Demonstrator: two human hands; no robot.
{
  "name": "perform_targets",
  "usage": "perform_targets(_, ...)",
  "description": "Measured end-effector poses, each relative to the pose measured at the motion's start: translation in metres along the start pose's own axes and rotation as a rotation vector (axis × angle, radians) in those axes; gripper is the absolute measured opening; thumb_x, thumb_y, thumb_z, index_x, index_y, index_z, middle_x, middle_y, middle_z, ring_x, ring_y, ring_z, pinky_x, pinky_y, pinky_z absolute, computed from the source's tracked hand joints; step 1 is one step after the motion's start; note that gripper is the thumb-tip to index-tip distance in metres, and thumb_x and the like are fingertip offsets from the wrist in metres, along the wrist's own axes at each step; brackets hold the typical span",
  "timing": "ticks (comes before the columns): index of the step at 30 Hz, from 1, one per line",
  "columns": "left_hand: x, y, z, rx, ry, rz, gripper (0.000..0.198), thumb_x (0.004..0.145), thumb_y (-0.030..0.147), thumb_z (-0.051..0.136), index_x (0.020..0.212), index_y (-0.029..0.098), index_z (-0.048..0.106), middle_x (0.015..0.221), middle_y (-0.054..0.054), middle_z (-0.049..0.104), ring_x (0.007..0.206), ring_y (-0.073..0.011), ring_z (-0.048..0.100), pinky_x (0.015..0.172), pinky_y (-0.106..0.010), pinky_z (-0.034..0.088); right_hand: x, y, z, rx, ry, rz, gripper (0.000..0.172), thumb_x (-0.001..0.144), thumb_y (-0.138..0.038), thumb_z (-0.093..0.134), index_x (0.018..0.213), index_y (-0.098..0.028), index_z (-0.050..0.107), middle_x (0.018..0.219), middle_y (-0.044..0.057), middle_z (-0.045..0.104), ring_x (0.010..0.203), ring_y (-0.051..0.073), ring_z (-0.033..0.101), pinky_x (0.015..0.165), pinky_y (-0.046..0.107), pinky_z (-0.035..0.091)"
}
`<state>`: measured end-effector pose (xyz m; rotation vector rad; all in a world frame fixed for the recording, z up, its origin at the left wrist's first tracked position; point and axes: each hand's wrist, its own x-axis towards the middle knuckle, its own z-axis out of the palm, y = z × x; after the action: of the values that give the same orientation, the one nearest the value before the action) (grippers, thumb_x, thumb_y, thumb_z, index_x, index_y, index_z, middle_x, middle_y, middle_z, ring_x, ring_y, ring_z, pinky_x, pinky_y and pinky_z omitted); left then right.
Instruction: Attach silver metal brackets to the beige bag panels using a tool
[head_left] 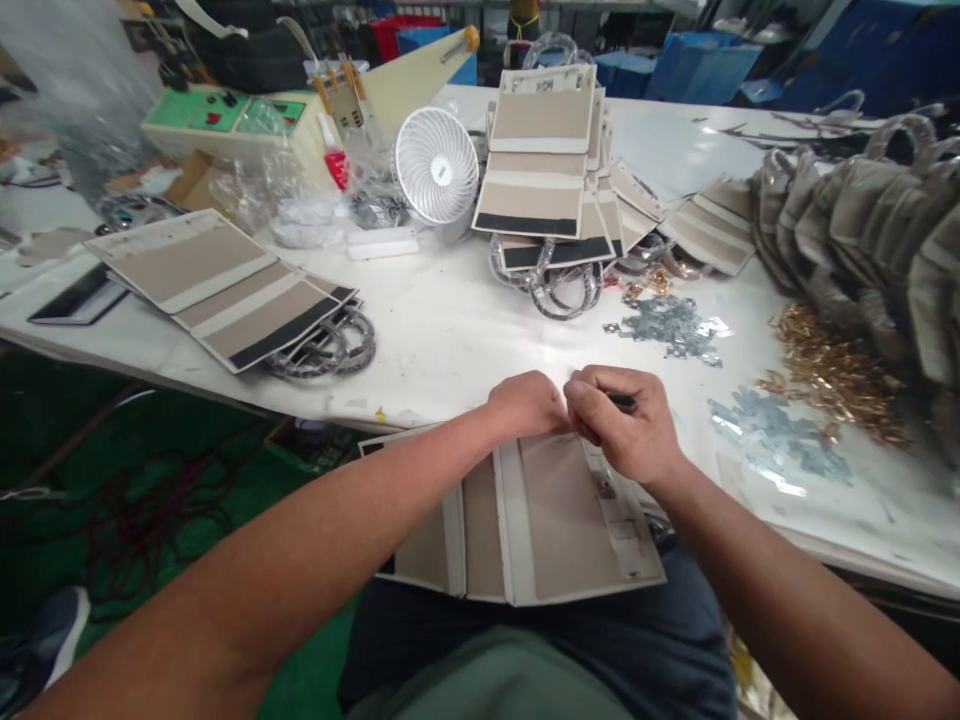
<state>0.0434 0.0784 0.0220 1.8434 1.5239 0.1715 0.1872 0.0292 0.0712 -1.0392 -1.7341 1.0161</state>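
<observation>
A beige bag panel (559, 520) with pale strips and a dark band lies across my lap against the table edge. My left hand (529, 402) is closed at the panel's far edge, with its fingertips hidden. Close beside it, my right hand (624, 420) is wrapped round a slim tool with a dark handle (622, 402); the tool's working end cannot be seen. A pale strip with small holes and marks (619, 510) runs along the panel's right side, below my right hand.
Beyond my hands lie flat grey metal plates (671, 325), with more grey plates (780, 430) and gold-coloured fittings (840, 370) at right. Stacked bag panels with wrapped handles (536, 190), another stack (217, 280), a white fan (436, 165) and a row of bags (870, 215) stand around.
</observation>
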Motion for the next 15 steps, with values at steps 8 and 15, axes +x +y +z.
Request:
perform_targets(8, -0.009, 0.004, -0.009, 0.007, -0.065, -0.051, 0.027, 0.070, 0.052, 0.080, 0.072, 0.026, 0.079, 0.069, 0.000, 0.072, 0.066, -0.0182, 0.064, 0.058, -0.028, 0.039, -0.012, 0.004, -0.009, 0.289, 0.243, -0.042, 0.044, 0.096, -0.036, 0.065, 0.056, -0.022, 0.052, 0.051, -0.002, 0.047, 0.045, 0.013, 0.044, 0.046, 0.030, 0.035)
perform_targets(15, -0.008, 0.002, -0.009, 0.001, -0.079, -0.033, 0.021, 0.074, 0.048, 0.077, 0.074, 0.027, 0.080, 0.071, 0.001, 0.073, 0.068, -0.0178, 0.065, 0.058, -0.028, 0.039, -0.009, 0.005, 0.001, 0.276, 0.291, 0.045, 0.044, 0.093, -0.039, 0.066, 0.055, -0.024, 0.051, 0.049, -0.002, 0.047, 0.044, 0.013, 0.045, 0.043, 0.029, 0.036)
